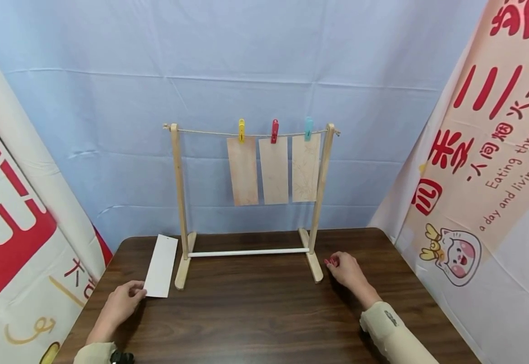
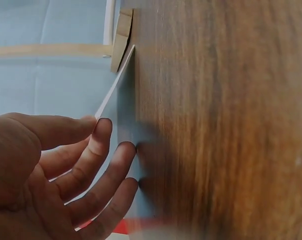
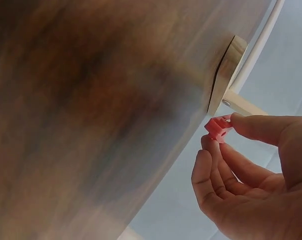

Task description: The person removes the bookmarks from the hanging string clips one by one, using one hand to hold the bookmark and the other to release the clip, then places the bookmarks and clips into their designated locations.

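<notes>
fingers (image 2: 97,144) on card (image 1: 160,268) and red clip (image 3: 217,129)

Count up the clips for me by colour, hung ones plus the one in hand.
Yellow clip: 1
Light blue clip: 1
Red: 2 (hung red clip, held red clip in the right hand)
Total: 4

Thin white card (image 2: 111,92) between fingers (image 2: 97,146)

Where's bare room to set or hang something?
Tabletop between the left hand and right hand, in front of the rack; rope between the left post and yellow clip. Crowded: left side, at the white card; rope from that clip rightward.
</notes>
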`<state>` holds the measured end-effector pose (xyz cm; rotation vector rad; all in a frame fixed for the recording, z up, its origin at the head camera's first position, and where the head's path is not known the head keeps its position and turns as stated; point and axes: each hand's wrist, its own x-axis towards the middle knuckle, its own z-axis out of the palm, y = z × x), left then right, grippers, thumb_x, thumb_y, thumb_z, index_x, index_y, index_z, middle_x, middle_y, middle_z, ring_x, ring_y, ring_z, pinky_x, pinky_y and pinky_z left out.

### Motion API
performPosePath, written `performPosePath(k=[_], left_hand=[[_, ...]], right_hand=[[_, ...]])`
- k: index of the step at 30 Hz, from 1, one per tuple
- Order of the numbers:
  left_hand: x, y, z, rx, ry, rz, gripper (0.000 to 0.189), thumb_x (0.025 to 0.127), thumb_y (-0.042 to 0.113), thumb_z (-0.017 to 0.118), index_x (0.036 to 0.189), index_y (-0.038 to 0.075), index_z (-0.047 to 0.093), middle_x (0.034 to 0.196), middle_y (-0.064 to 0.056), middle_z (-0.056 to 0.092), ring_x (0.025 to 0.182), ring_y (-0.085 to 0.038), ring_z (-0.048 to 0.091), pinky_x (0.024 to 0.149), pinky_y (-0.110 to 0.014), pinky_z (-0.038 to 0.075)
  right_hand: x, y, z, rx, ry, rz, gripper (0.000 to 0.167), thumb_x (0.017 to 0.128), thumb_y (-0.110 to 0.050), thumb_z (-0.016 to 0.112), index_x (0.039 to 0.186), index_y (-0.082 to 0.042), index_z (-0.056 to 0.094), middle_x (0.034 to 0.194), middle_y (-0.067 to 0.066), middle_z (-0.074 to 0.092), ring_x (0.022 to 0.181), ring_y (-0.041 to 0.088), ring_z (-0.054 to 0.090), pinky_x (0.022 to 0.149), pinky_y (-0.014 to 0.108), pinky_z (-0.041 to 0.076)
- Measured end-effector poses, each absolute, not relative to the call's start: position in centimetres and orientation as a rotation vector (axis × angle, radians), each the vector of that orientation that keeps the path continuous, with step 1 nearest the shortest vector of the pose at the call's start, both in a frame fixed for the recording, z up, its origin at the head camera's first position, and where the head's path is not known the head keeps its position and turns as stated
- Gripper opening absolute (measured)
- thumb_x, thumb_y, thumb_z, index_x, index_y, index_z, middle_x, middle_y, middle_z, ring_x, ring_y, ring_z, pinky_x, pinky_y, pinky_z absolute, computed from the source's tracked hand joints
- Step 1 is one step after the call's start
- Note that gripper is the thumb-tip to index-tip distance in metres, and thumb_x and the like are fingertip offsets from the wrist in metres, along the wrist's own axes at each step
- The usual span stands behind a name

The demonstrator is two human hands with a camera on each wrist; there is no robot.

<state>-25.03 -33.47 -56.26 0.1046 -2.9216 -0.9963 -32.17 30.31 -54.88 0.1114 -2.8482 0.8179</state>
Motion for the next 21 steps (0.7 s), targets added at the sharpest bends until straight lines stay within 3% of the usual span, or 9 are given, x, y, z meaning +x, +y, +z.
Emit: performPosePath(k=[8,17,21], left_hand=[[-25.05,-33.43,-56.16,0.126,-2.955,-0.992,0.036,0.106,0.018,0.066,0.13,-0.007,0.067,0.102,-0.013,0.075,0.093,-0.031,0.069,0.082,-0.059,0.054],[-24.83,-33.19,-55.84,0.192,-2.979,-0.972,0.037,0.105,0.022,0.066,0.131,-0.004,0.068,0.102,-0.012,0.075,0.097,-0.036,0.071,0.079,-0.06,0.054],[-24.89,-33.24,-55.85,0.199,-2.995,-0.967,0.038,0.106,0.024,0.065,0.132,-0.004,0.067,0.107,-0.018,0.074,0.098,-0.039,0.071,0.077,-0.061,0.054]], right_hand=[[-32.36,30.34,-54.99,0.106,-2.873,0.816,0.013,0.098,-0.007,0.074,0.102,0.005,0.07,0.086,0.008,0.065,0.082,0.026,0.062,0.078,0.047,0.054],[-32.24,30.13,-54.89,0.083,-2.912,0.822,0.016,0.095,-0.004,0.074,0.105,0.009,0.071,0.086,0.011,0.067,0.081,0.026,0.064,0.077,0.046,0.056],[-32.28,30.05,-54.99,0.066,-2.939,0.805,0.019,0.096,-0.004,0.075,0.107,0.01,0.071,0.089,0.013,0.069,0.081,0.027,0.065,0.078,0.048,0.057]])
